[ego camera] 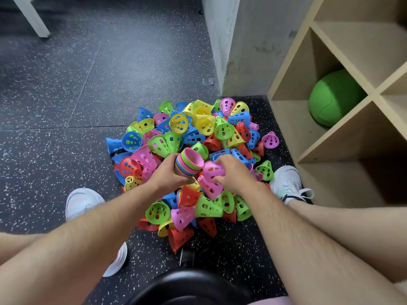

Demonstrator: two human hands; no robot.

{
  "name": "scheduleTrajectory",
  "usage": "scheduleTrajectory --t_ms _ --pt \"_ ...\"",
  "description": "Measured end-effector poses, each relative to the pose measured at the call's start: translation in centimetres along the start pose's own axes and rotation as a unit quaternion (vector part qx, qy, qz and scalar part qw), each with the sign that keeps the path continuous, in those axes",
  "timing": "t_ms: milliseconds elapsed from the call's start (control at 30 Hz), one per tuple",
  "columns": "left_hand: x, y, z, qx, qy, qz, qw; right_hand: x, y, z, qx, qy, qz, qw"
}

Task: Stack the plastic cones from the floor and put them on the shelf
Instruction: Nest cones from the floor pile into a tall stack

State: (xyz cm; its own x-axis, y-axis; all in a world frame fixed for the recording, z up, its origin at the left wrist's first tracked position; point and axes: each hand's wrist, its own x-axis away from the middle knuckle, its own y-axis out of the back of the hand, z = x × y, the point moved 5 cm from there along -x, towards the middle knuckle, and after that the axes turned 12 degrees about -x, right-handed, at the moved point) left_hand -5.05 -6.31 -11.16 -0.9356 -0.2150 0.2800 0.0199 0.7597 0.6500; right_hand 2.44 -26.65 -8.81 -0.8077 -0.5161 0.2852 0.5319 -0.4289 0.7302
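At eleven o'clock, far from the heap, a white table leg (30, 17) stands on the dark speckled floor (66, 95). A white shoe (82, 202) sits at eight o'clock from the pile of cones (222, 128), a loose mound of blue, green, yellow, red and pink pieces lying on the floor at every angle. The left hand (165, 175) curls its fingers round a stack of cones (189, 164), nested rims in several colours with a pink one on top, held tilted over the middle of the pile with its open end facing two o'clock. Just beside it, at three o'clock from the stack, the right hand (233, 172) pinches a single pink cone (213, 170); whether that cone touches the stack is hard to tell. A second white shoe (286, 183) rests at four o'clock from the pile, near the shelf (343, 150), whose pale wooden cubbies rise at three o'clock. One cubby holds a green ball (332, 97). A grey wall corner (220, 40) stands at twelve o'clock behind the pile, and a black stool seat (189, 287) shows at six o'clock.
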Motion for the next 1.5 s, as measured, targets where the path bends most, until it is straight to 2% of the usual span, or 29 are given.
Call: scheduleTrajectory --t_ms 167,267,433,533,600,733,833,900,1000,1133,1267,1367,1500 --pt "0.0 0.7 -0.1 0.010 0.005 -0.003 1.000 -0.1 3.5 1.5 -0.185 -0.056 -0.121 0.974" --pt "0.1 0.8 -0.2 0.024 0.007 -0.002 1.000 -0.9 4.0 3.1 -0.286 -0.031 -0.159 0.944" --pt "0.2 0.6 -0.5 0.032 0.005 -0.002 0.999 -2.4 2.8 5.7 -0.402 0.022 -0.124 0.907" --pt "0.3 0.6 -0.7 0.042 0.005 0.000 0.999 -2.6 2.1 6.0 -0.411 0.014 -0.117 0.904" --pt "0.3 0.6 -0.6 0.055 0.008 0.002 0.998 -2.6 1.0 5.5 -0.412 0.002 -0.081 0.908" --pt "0.4 0.8 -0.5 0.063 0.010 0.000 0.998 -1.9 -0.5 4.6 -0.363 -0.020 0.000 0.932" --pt "0.5 1.1 -0.2 0.052 0.012 -0.004 0.999 -1.5 -0.3 3.6 -0.376 -0.024 -0.044 0.925" --pt "0.5 1.2 0.2 0.049 0.014 -0.005 0.999 -1.5 -0.4 2.8 -0.265 -0.033 -0.050 0.962" --pt "0.6 1.3 0.6 0.049 0.016 -0.004 0.999 -1.8 -1.8 2.2 -0.072 -0.027 0.020 0.997" --pt "0.7 1.4 0.9 0.048 0.021 -0.004 0.999 -1.7 -4.0 2.2 0.079 -0.016 0.060 0.995" --pt "0.8 1.5 1.1 0.041 0.028 -0.007 0.999 -2.1 -5.6 2.2 0.163 -0.006 0.065 0.984" --pt "0.9 1.6 1.2 0.036 0.029 -0.010 0.999 -2.4 -6.3 1.8 0.190 0.005 0.061 0.980" --pt "1.0 1.6 1.7 0.038 0.033 -0.010 0.999 -2.4 -5.5 2.0 0.157 0.031 0.013 0.987"
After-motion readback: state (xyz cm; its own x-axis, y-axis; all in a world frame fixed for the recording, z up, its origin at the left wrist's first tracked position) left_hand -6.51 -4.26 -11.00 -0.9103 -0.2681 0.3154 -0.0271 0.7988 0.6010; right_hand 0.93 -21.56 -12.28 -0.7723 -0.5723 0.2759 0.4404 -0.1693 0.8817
